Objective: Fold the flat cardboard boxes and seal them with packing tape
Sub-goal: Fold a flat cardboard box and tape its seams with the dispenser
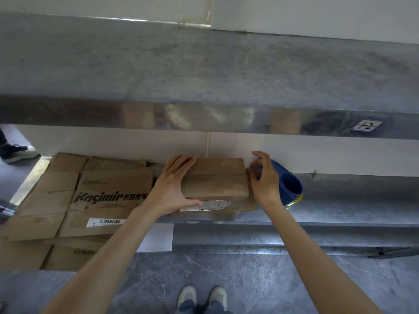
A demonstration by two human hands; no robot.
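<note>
While the top flaps meet along a centre seam, the left grip (174, 184) clamps the left end of the folded box (217, 180), fingers over the top and thumb along the near face. This hold appears intended to keep the flaps shut and stop the box from sliding. The folded box stands on the lower shelf (340, 200), close to its front edge and roughly midway along it.

The right grip (265, 182) is closed round the blue tape dispenser (291, 185) and sets it against the right end of the box, in line with the seam. This is judged to be the start position for a tape pass. Whether tape already lies on the seam cannot be made out.

The flat boxes (68, 200) lie stacked toward the left end of the same shelf, just beside the folded box, within reach.

Readable markings:
- "Kasimir", followed by Chinese characters, on the uppermost flat box, with a white barcode label (106, 222) below it.
- A second barcode label (205, 206) on the near face of the folded box.
- A tag (367, 125) on the upper shelf lip, handwritten, resembling "+2".
</note>
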